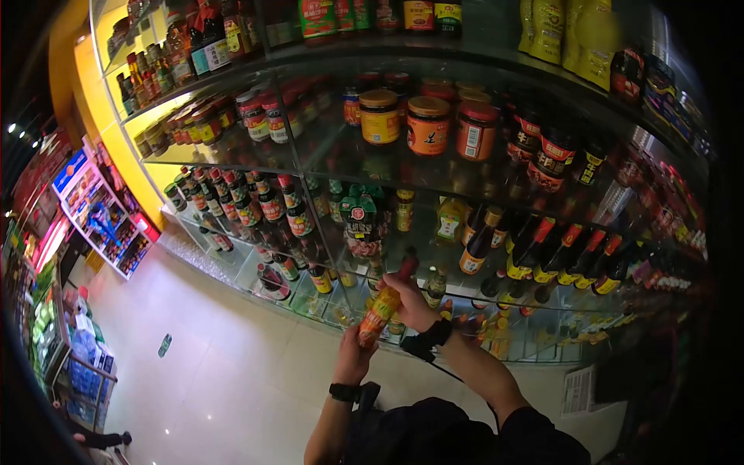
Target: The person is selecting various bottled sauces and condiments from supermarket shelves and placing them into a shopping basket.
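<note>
Gripping sauce bottle [381, 306] w/ both hands, just in front of glass shelf [434, 306]. My left hand [353, 358] closing round base for support; my right hand [412, 304] wrapping upper body, tilting label toward me.

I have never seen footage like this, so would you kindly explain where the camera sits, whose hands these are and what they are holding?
There is one picture, from a camera worn on a person's head, looking forward and down; the wide lens bends the edges. No machine is involved, only two bare hands. The left hand grips the lower end of a bottle with an orange label, and the right hand holds its upper part. Both wrists wear dark bands. Ahead stand glass shelves packed with sauce jars and dark bottles above a pale tiled floor.
</note>
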